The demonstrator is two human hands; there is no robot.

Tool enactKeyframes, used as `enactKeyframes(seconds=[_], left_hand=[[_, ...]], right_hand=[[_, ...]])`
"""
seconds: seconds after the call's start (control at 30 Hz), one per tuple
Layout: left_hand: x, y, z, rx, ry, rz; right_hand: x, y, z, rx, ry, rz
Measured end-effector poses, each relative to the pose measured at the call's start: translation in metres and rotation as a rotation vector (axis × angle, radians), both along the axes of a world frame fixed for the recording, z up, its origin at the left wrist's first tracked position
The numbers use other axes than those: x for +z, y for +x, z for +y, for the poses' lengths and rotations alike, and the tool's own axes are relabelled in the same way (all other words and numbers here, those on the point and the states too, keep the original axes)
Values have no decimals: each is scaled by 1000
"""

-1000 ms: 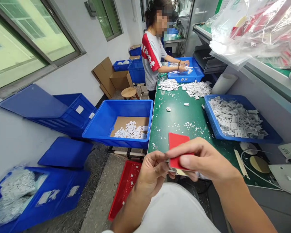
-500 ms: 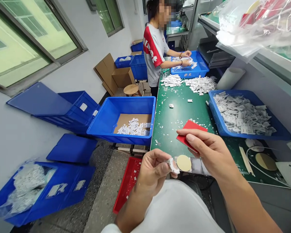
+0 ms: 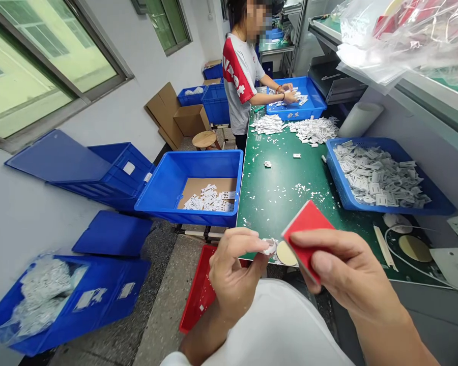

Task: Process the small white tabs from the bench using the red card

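Your left hand (image 3: pixel 232 269) was closed in a pinch, thumb against fingertips on a small white strip (image 3: pixel 269 246). A round tan disc (image 3: pixel 286 253) sat right at the strip's end; from this view you could not tell whether the two were stuck together. Your right hand (image 3: pixel 339 269) pinched a stiff red card (image 3: pixel 307 229) between thumb and fingers, tilted with one corner up, its lower edge just beside the disc. Both hands were held up over the near edge of the green bench (image 3: pixel 267 203), working close together.

Containers: to your left of the bench, a blue crate (image 3: pixel 187 168) lined with cardboard (image 3: pixel 206 188) held loose white label sheets (image 3: pixel 209 202). On the bench's far side, a blue tray (image 3: pixel 351 188) was heaped with white pieces (image 3: pixel 377 178). Two loose white piles (image 3: pixel 315 129) lay farther up the bench, with scraps scattered about. Beyond them, a co-worker's hands (image 3: pixel 288 94) were over another blue tray (image 3: pixel 313 104). Below you on the floor sat a red crate (image 3: pixel 198 290); at lower left, a tipped blue crate (image 3: pixel 99 310) held a plastic bag (image 3: pixel 46 290).
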State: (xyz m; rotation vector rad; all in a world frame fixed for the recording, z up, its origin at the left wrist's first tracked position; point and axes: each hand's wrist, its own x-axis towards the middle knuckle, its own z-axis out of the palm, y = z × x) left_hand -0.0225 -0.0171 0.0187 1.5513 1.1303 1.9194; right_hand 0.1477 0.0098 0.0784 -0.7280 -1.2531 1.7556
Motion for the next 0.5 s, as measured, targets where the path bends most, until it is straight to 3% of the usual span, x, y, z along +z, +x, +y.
enactKeyframes(seconds=[0.07,0.17,0.3,0.4,0.5], left_hand=[[-1,-1,-1,5,82,79],[-1,-1,-3,16,107,99],[0,1,-6,40,61,99],[0,2,-6,72,60,71],[0,3,-6,50,33,24]], right_hand=[[-1,-2,6,43,20,-62],[-3,-6,16,-220,40,-149],[-5,-7,22,-78,18,-121],[-6,-5,24,-247,-23,-112],[-8,-2,24,-38,-38,-128]])
